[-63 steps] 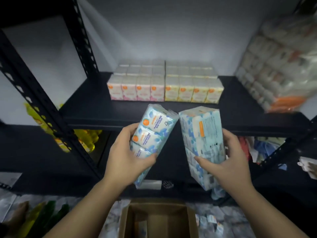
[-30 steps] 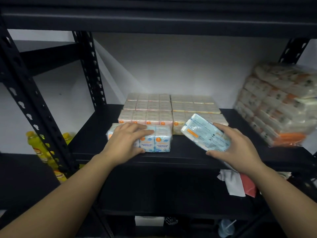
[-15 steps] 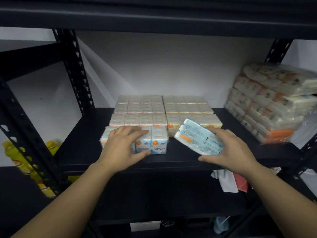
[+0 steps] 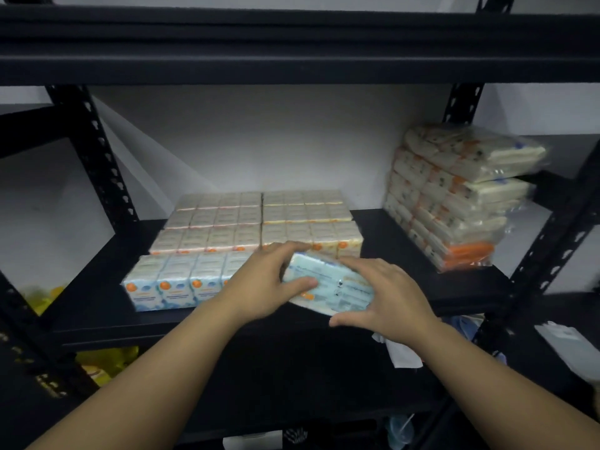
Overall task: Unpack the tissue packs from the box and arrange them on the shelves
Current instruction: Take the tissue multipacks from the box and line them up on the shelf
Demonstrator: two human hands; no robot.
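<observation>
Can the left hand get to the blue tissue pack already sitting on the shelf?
Probably yes. The placed blue pack sits at the shelf front, just beside the left hand, with nothing between them. But that hand now holds the second blue pack together with the right hand.

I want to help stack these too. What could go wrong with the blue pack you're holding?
The tilted blue pack, held by the left hand and right hand, sits near the shelf's front edge, so it might slip off. Turning it could also nudge the blue pack already on the shelf out of line.
</observation>
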